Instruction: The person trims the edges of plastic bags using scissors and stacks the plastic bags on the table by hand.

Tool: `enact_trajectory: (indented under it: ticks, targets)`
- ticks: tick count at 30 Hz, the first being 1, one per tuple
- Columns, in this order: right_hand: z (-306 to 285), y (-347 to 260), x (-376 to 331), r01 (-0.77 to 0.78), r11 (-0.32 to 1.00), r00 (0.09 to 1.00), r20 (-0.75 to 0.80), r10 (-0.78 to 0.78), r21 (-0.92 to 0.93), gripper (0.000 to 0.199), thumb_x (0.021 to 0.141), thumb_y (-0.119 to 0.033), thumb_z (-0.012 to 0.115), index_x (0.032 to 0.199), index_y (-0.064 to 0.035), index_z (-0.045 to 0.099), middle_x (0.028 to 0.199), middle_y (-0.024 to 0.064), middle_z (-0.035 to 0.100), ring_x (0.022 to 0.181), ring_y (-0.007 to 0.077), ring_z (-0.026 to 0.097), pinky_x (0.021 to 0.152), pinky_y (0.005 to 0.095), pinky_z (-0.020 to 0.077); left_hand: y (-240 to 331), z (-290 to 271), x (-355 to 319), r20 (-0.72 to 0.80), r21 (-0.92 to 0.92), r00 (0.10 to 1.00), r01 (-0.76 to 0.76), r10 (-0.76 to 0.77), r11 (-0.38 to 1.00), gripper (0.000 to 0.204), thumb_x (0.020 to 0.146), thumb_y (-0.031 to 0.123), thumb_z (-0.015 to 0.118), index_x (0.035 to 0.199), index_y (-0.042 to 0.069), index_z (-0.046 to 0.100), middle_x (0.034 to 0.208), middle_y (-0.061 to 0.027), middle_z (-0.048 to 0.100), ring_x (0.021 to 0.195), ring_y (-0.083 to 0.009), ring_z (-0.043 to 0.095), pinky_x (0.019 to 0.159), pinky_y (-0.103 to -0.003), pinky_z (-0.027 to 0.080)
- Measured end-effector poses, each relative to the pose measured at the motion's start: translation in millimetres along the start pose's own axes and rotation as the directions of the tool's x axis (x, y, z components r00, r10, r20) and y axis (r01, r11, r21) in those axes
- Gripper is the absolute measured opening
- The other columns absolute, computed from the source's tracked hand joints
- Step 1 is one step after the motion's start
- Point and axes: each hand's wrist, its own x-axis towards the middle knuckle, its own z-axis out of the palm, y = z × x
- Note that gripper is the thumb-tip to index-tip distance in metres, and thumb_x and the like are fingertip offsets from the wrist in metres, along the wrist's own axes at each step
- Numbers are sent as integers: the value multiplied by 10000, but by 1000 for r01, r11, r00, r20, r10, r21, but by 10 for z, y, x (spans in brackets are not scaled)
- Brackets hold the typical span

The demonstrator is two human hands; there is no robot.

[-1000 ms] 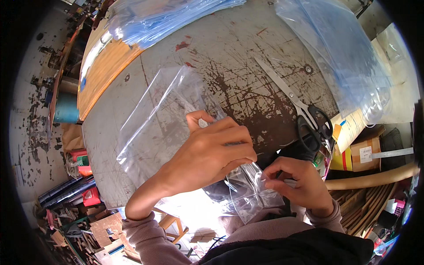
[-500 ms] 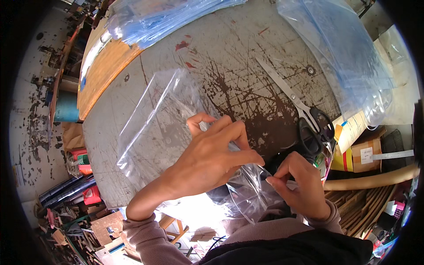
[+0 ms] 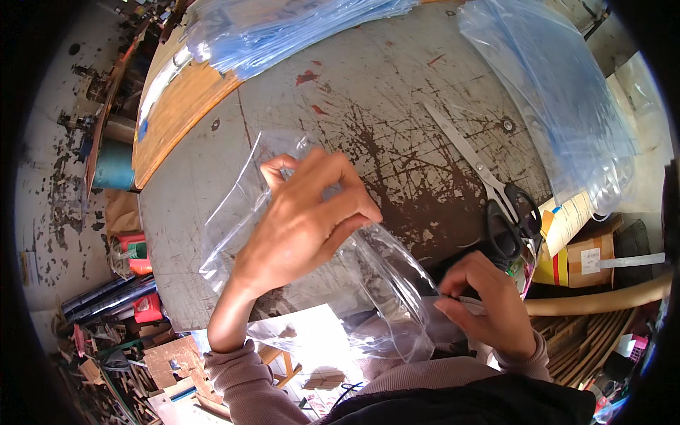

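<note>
- The left hand (image 3: 301, 219) is pinching the clear plastic sheet (image 3: 386, 283) between thumb and forefinger, and its back is hiding the middle of the sheet from me.
- The right hand (image 3: 492, 308) is curling beside the sheet's right corner; I cannot tell whether its fingertips are closing on the plastic or just touching it.
- The sheet is lying partly on the scuffed table (image 3: 397, 85) and hanging over the near edge toward the lap, where glare and see-through folds are blurring its outline.
- Scissors (image 3: 482, 168) are resting beyond the right hand, blades slightly parted, with dark material crowding the space below their handles.
- A bluish plastic stack (image 3: 297, 32) is running out of view at the top, overlapping a wooden board (image 3: 195, 106).
- More bluish sheets (image 3: 559, 99) are covering the table's right side, near a cardboard box (image 3: 591, 251).
</note>
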Motion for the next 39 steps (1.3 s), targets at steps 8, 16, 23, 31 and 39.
enact_trajectory:
  ticks: [8,16,23,31,39]
  targets:
    - [265,21,365,55,992,982,-187,-34,110,203,776,1,656,973,-6,604,805,85,563,657,157,581,526,244,468,83,56,-13,75,-114,996,-39,48,993,272,592,46,767,796,175,643,865,35,539,840,-139,514,773,-331,242]
    - [291,-34,329,0,988,976,-214,33,152,115,755,37,639,843,-6,578,782,69,556,632,142,573,522,239,462,61,-109,52,44,197,999,5,-14,980,231,651,173,772,840,174,638,940,54,580,1039,-168,540,900,-404,225]
    - [269,-44,276,42,992,965,-261,-9,119,101,748,49,623,807,-4,559,734,55,546,617,105,563,567,227,447,50,-285,37,130,42,991,-27,22,999,139,672,129,754,777,176,676,832,48,550,920,-153,527,868,-375,232]
    - [283,19,268,94,983,974,-221,-58,158,169,749,37,636,886,-14,551,828,79,527,660,179,545,578,269,458,80,-320,-81,44,45,999,16,-18,999,270,619,32,731,793,238,717,755,40,464,830,-135,490,835,-350,223]
    - [-1,102,251,-108,883,783,-587,-208,-457,224,754,3,640,961,-18,557,934,126,515,888,304,512,764,369,423,4,-384,-113,-5,73,998,63,-62,995,335,567,-40,692,778,217,732,756,24,450,800,-136,483,818,-344,245]
